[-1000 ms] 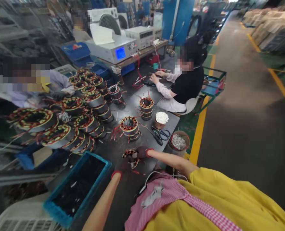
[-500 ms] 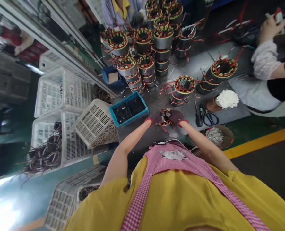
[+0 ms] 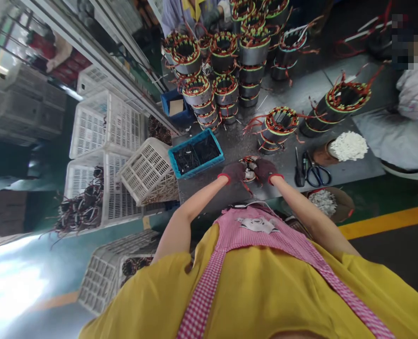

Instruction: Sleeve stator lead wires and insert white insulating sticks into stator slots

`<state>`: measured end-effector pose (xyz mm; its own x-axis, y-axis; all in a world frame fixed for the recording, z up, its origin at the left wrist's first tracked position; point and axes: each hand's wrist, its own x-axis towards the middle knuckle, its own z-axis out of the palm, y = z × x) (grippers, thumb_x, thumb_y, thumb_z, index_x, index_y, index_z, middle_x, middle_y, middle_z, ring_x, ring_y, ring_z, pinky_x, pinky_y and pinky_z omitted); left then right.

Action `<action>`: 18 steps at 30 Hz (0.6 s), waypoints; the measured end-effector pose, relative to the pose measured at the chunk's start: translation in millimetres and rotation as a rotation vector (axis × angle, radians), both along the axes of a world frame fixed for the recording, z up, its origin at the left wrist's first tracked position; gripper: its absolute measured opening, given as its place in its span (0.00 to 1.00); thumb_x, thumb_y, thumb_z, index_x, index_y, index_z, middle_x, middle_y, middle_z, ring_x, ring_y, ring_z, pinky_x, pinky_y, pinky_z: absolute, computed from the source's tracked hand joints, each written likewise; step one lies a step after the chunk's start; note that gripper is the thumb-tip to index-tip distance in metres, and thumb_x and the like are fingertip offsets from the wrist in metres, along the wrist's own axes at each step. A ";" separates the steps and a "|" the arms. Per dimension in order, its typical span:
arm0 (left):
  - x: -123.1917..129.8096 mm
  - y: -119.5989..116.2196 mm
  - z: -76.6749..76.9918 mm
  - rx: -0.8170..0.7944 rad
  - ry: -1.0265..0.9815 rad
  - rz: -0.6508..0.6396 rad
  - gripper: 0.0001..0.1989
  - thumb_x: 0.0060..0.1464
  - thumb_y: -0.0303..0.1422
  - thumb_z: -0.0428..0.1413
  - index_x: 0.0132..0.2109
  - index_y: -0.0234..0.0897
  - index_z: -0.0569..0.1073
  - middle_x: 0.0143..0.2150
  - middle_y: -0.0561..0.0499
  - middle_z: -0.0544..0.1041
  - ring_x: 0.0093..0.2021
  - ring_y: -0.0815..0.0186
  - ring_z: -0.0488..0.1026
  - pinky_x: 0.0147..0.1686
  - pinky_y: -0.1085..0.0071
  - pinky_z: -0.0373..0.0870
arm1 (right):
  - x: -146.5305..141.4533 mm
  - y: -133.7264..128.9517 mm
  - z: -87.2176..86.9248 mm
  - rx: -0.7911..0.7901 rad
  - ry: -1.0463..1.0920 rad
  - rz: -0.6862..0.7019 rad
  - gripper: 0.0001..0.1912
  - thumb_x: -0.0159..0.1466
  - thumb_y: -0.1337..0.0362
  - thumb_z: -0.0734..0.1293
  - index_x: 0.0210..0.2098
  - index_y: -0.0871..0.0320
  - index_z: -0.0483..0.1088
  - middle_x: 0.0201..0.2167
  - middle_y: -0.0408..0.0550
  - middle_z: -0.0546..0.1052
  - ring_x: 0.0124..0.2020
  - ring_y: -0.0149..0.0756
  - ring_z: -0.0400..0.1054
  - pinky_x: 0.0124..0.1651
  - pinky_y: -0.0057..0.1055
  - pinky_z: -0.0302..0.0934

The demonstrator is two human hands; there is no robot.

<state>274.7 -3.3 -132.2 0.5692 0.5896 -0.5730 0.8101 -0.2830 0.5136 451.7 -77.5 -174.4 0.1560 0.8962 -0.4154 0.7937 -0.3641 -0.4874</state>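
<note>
A small motor stator [image 3: 250, 175] with orange and red windings sits at the near edge of the metal bench, red leads trailing toward me. My left hand [image 3: 235, 172], in a dark glove with a red cuff, is closed around its left side. From the right, my right hand [image 3: 265, 170], gloved alike, grips the same stator. The gloves hide much of the part and my fingertips. Just beyond stands a short stack of wound stators [image 3: 278, 125]. A blue tray [image 3: 214, 162] of dark strips lies to the left of my left hand.
Scissors [image 3: 318, 175] and a thin tool [image 3: 298, 172] lie right, beside a container of white pieces [image 3: 348, 146]. Stacked stators [image 3: 196, 92] crowd the far side. White crates [image 3: 124, 127] stand left. Co-workers sit across [image 3: 172, 16] and at right [image 3: 415, 92].
The view has swung a little, so most things sit farther right in it. Both hands stay on the stator, with small shifts of the fingers. The right co-worker's hands are no longer plainly visible.
</note>
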 end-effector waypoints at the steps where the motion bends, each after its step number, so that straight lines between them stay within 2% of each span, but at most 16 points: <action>1: 4.3 1.2 1.6 0.014 0.027 -0.059 0.13 0.57 0.28 0.69 0.50 0.34 0.86 0.53 0.37 0.87 0.55 0.49 0.85 0.60 0.59 0.78 | 1.3 1.0 -0.8 -0.004 0.000 0.011 0.28 0.78 0.53 0.64 0.72 0.57 0.74 0.67 0.61 0.81 0.66 0.51 0.77 0.71 0.40 0.64; 2: 9.0 1.3 3.1 0.031 0.054 -0.118 0.11 0.56 0.27 0.69 0.47 0.33 0.86 0.53 0.35 0.87 0.58 0.45 0.84 0.62 0.56 0.76 | 2.3 1.9 -1.4 -0.007 0.001 0.025 0.29 0.78 0.52 0.64 0.72 0.58 0.75 0.67 0.62 0.81 0.66 0.52 0.76 0.70 0.40 0.64; 4: 17.8 -1.6 5.7 0.075 0.093 -0.217 0.06 0.59 0.26 0.67 0.44 0.31 0.86 0.54 0.30 0.86 0.62 0.40 0.81 0.66 0.50 0.73 | 2.3 2.9 -2.2 -0.012 -0.002 0.046 0.30 0.79 0.51 0.63 0.72 0.60 0.74 0.68 0.65 0.79 0.67 0.53 0.76 0.70 0.40 0.65; 7: 25.8 -11.2 8.3 0.146 0.127 -0.304 0.12 0.70 0.23 0.56 0.47 0.24 0.86 0.55 0.25 0.85 0.66 0.38 0.79 0.68 0.44 0.70 | -2.9 1.3 -2.8 -0.009 -0.016 0.040 0.30 0.80 0.53 0.60 0.75 0.61 0.71 0.71 0.65 0.76 0.69 0.54 0.74 0.70 0.42 0.65; 10: 25.7 -19.1 8.5 0.192 0.149 -0.325 0.17 0.73 0.21 0.50 0.50 0.20 0.85 0.54 0.22 0.85 0.66 0.37 0.79 0.66 0.42 0.71 | -11.3 -2.0 -2.0 -0.024 -0.042 0.000 0.32 0.81 0.54 0.58 0.78 0.61 0.66 0.72 0.65 0.76 0.70 0.55 0.74 0.70 0.45 0.66; 12: 21.8 -20.4 7.4 0.205 0.151 -0.301 0.15 0.72 0.21 0.53 0.50 0.21 0.86 0.53 0.23 0.86 0.64 0.38 0.81 0.65 0.42 0.74 | -16.4 -3.4 -0.5 -0.048 -0.058 -0.022 0.32 0.81 0.55 0.57 0.78 0.62 0.65 0.72 0.66 0.76 0.70 0.55 0.74 0.70 0.45 0.66; 14: 16.8 -18.7 5.6 0.201 0.135 -0.248 0.10 0.67 0.22 0.60 0.49 0.24 0.87 0.51 0.27 0.87 0.59 0.42 0.84 0.63 0.47 0.77 | -20.4 -3.3 1.0 -0.064 -0.069 -0.041 0.32 0.82 0.55 0.56 0.78 0.62 0.66 0.72 0.66 0.75 0.71 0.54 0.73 0.70 0.44 0.65; 16: 13.0 -15.4 2.9 0.185 0.097 -0.163 0.07 0.65 0.25 0.65 0.45 0.28 0.88 0.43 0.35 0.89 0.50 0.52 0.87 0.59 0.56 0.81 | -23.7 -1.6 1.7 -0.061 -0.074 -0.058 0.31 0.82 0.55 0.55 0.77 0.62 0.67 0.72 0.65 0.75 0.71 0.52 0.73 0.70 0.43 0.65; 17: 12.1 -13.5 1.2 0.180 0.070 -0.106 0.11 0.69 0.30 0.61 0.43 0.30 0.89 0.37 0.40 0.88 0.43 0.58 0.86 0.57 0.61 0.81 | -24.9 -0.4 1.4 -0.061 -0.078 -0.068 0.30 0.82 0.55 0.55 0.76 0.62 0.68 0.72 0.65 0.76 0.70 0.52 0.74 0.70 0.42 0.65; 18: 12.0 -11.8 -0.7 0.186 0.029 -0.034 0.23 0.78 0.34 0.52 0.39 0.27 0.87 0.31 0.44 0.85 0.36 0.66 0.81 0.58 0.58 0.81 | -25.6 0.7 0.6 -0.062 -0.079 -0.076 0.30 0.82 0.56 0.56 0.76 0.62 0.68 0.70 0.66 0.77 0.69 0.52 0.75 0.69 0.42 0.66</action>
<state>286.7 -15.1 -132.9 0.5752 0.6677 -0.4725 0.8123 -0.3980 0.4264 426.1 -76.8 -173.7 0.2570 0.8534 -0.4535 0.7978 -0.4522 -0.3989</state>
